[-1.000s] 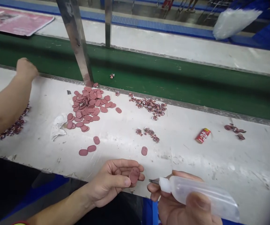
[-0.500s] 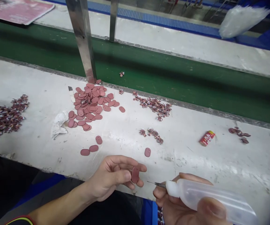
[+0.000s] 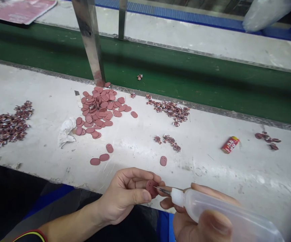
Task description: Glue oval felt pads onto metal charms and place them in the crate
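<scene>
My left hand [image 3: 132, 195] pinches a small dark-pink oval piece [image 3: 151, 188] between thumb and fingers, above the table's near edge. In my right hand [image 3: 201, 215] lies a translucent squeeze bottle [image 3: 218, 208] with a white cap, tilted so that its thin metal needle tip [image 3: 164, 191] meets or almost meets the oval's face. One loose oval with small marks [image 3: 163, 161] lies just beyond my hands. To the left of it are a few more ovals [image 3: 104, 157], and behind those spreads a large heap of them [image 3: 100, 107].
Clusters of small brown-and-white parts lie at the back [image 3: 173, 111] and far left [image 3: 9, 126]. A red battery-like cylinder [image 3: 230, 145] rests at right. Crumpled white tissue [image 3: 67, 131] and a blade [image 3: 78, 99] flank the heap. A metal post [image 3: 92, 43] stands beside the green belt [image 3: 185, 74].
The bottle has moved left, bringing its needle tip from a gap away up to the oval. My left hand has turned the oval's face more toward the needle. The view has shifted slightly.
</scene>
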`<state>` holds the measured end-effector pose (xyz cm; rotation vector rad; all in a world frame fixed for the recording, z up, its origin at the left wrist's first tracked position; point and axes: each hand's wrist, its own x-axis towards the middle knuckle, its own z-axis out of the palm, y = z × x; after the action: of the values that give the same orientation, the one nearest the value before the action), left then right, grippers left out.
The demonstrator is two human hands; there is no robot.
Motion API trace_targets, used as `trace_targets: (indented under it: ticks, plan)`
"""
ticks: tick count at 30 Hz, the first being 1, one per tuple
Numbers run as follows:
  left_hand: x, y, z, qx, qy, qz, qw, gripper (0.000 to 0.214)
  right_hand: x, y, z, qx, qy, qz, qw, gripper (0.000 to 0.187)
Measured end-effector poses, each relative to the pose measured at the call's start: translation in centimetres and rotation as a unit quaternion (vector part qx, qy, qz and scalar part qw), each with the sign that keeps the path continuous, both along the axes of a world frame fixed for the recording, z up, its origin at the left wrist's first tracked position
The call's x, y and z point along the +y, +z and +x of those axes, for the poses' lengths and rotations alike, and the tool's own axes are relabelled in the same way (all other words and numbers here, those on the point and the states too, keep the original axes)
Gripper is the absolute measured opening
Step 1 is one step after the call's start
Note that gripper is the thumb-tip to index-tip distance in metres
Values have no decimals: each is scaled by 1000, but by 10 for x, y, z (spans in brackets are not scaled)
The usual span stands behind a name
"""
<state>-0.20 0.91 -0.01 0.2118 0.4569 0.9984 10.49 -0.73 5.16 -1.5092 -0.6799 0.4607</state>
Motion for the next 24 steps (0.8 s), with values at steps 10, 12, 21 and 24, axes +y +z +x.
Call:
trace_targets:
  ticks: [10, 12, 21, 24]
  plan:
    - [-4, -4, 0, -9, 9, 15, 1000, 26, 11, -4, -1, -60, -30, 55, 996, 38]
    - [-4, -4, 0, -10, 10, 21, 1000, 27, 13, -4, -1, -94, -39, 68, 992, 38]
    - [-4, -3, 0, -9, 4, 22, 1000, 27, 11, -7, 1, -124, -57, 55, 989, 40]
    - [-4, -4, 0, -9, 5, 23, 1000, 26, 10, -8, 1, -116, -59, 56, 990, 38]
